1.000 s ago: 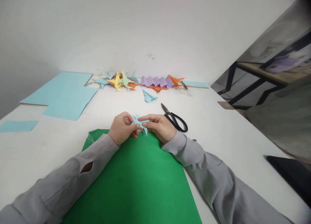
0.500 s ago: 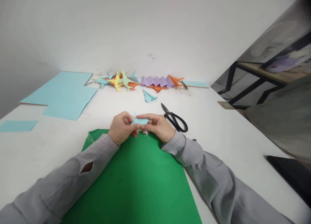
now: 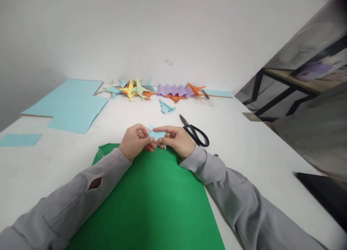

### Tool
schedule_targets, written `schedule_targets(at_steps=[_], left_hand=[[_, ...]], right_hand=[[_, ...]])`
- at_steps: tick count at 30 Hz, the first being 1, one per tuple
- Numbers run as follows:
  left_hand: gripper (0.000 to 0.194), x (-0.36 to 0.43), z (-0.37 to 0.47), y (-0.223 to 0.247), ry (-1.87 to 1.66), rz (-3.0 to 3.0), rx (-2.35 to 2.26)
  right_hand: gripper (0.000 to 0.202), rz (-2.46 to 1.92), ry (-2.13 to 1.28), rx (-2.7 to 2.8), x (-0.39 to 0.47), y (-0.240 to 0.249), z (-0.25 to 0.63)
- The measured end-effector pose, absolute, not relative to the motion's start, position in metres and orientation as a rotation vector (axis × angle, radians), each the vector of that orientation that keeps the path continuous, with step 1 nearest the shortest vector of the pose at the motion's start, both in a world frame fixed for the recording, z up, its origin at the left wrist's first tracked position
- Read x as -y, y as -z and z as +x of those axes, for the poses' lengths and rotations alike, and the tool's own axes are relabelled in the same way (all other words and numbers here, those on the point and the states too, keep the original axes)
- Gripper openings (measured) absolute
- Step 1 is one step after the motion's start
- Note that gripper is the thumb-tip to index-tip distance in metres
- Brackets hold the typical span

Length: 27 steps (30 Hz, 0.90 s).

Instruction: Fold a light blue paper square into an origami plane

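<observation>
A small piece of folded light-blue paper (image 3: 158, 135) with pointed ends is held between my two hands, above the far edge of a green mat (image 3: 151, 192). My left hand (image 3: 136, 141) pinches its left side between thumb and fingers. On the other side my right hand (image 3: 177, 139) grips it, with the index finger stretched along the top and the thumb in front. Fingers cover part of the folds. Just right of my right hand lie black-handled scissors (image 3: 195, 131), blades pointing away.
Beyond my hands lies a folded blue paper figure (image 3: 166, 106). Along the wall are a pile of colourful paper figures (image 3: 132, 90) and a pleated purple paper strip (image 3: 173, 90). Blue sheets (image 3: 78, 109) and a small blue rectangle (image 3: 21, 140) are at left. A black object (image 3: 322, 192) sits far right.
My left hand has shifted very slightly left, and more of the blue paper's middle shows between the hands. Both hands still hold it; the other things stay put.
</observation>
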<state>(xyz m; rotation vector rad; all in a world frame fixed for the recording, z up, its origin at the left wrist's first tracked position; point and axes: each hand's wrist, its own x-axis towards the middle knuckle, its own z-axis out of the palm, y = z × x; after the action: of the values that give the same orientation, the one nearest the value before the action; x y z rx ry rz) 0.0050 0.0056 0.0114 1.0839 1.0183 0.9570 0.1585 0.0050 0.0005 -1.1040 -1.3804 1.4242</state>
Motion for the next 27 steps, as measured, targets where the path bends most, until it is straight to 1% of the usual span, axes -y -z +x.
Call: schedule_targets(at_steps=[6,12,15,20,24,27], left_hand=[[0.027,-0.0083,0.0011,-0.0102,-0.945,1.022,-0.947],[0.024,-0.009,0.0014,-0.0177,-0.935,0.939,-0.996],[0.027,-0.0088,0.0024,-0.0195,-0.941,0.914,-1.014],[0.045,-0.007,0.0036,-0.014,-0.978,1.063,-1.047],[0.045,-0.007,0.0034,-0.0107,-0.992,1.076,-1.032],[0.045,-0.0075,0.0031,-0.011,-0.995,1.07,-1.033]], right_hand=[[0.034,-1.012,-1.498,1.276,-0.0075,0.007,0.1602],[0.035,-1.048,-1.515,1.212,-0.0077,0.0056,0.1594],[0.036,-1.066,-1.508,1.249,-0.0076,0.0042,0.1591],[0.039,-1.04,-1.512,1.304,-0.0078,0.0047,0.16],[0.039,-1.024,-1.523,1.309,-0.0075,0.0057,0.161],[0.036,-1.001,-1.543,1.284,-0.0071,0.0063,0.1615]])
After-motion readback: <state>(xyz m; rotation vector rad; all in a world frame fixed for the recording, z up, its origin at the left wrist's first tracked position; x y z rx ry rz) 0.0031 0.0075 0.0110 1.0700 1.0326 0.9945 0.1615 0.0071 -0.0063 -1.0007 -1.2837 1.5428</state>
